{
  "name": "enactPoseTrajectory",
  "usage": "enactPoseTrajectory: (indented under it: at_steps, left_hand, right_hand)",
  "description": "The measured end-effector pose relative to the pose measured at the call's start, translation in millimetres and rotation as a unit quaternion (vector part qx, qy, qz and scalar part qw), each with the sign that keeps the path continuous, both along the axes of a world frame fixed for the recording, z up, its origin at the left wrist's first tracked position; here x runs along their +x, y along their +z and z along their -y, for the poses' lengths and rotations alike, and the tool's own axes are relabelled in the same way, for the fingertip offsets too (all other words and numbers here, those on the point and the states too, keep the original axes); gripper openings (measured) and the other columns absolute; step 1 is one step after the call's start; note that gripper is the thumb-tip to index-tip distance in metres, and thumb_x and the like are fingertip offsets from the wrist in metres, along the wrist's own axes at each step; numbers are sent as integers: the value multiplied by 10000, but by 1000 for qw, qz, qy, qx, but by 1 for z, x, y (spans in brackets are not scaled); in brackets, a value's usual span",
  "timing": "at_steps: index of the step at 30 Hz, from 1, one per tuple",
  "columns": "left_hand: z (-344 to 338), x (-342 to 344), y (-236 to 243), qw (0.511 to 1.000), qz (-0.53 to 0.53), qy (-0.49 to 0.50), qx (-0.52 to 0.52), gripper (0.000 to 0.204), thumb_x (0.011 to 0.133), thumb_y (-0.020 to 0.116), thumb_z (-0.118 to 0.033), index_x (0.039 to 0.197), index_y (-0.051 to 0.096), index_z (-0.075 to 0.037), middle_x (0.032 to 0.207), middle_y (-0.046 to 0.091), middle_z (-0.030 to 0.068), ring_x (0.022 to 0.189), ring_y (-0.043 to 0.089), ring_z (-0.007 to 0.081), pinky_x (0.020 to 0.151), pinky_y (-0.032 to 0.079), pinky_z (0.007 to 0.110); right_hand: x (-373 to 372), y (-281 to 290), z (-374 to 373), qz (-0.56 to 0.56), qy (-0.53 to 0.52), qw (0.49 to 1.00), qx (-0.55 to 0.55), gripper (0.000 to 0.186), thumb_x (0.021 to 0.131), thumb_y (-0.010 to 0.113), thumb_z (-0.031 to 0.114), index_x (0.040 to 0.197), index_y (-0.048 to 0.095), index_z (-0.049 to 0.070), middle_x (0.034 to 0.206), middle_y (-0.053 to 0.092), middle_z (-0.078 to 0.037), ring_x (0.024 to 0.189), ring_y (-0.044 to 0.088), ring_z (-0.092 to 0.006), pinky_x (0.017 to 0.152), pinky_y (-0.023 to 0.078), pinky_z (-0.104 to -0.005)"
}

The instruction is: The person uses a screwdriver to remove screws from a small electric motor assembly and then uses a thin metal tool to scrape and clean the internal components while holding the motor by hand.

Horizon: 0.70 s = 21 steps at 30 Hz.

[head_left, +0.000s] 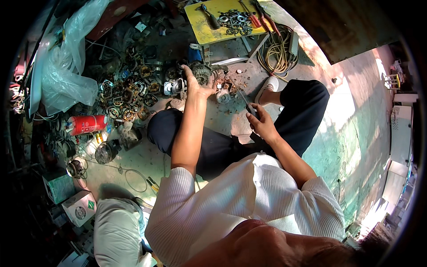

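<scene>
My left hand (197,88) reaches forward to the floor, its fingers and thumb spread around a round, dark, ribbed motor part (203,74). In my right hand (263,123) is a screwdriver (251,110) with a dark handle, its thin shaft pointing forward and left, apart from the motor part. Beside my left hand lie a silvery metal housing (172,87) and, on the other side, a smaller round metal piece (223,96). A blue cylindrical thing (194,53) stands just beyond the motor part.
A low yellow table (200,32) holds metal rings, a ratchet (210,17) and red-handled pliers (268,18). A coiled hose (278,55) lies beside it. Left are heaped metal parts (129,95), a red cylinder (87,125) and plastic sheeting (71,75). Another person's pale clothing (116,227) shows lower left.
</scene>
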<state>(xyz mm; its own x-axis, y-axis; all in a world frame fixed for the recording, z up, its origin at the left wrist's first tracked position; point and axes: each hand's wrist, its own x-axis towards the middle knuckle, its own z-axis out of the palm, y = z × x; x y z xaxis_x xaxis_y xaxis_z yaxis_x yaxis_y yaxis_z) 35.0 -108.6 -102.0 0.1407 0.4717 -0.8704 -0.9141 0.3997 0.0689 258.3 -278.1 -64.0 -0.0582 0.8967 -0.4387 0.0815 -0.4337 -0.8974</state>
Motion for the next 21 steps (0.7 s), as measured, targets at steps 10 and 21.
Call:
enactPoseTrajectory:
  at_steps: [10,21]
  left_hand:
    - [9,2,17,997,68,-22,42,1206,497,736,-813,1413,319,-148,1387,355,108,1187,497,271,961,375,507]
    - [16,4,20,971,136,-55,191,985,637,708,-745,1315,463,-73,1280,498,72,1185,495,284,994,389,485]
  right_hand:
    - [-3,12,1,3,6,999,33,415,970,593,179,1333,448,40,759,487,9,579,448,-60,509,368,-219]
    - [-4,51,-8,30,50,995,85,445,970,585,174,1399,491,99,936,603,-12,734,532,-56,653,449,-220]
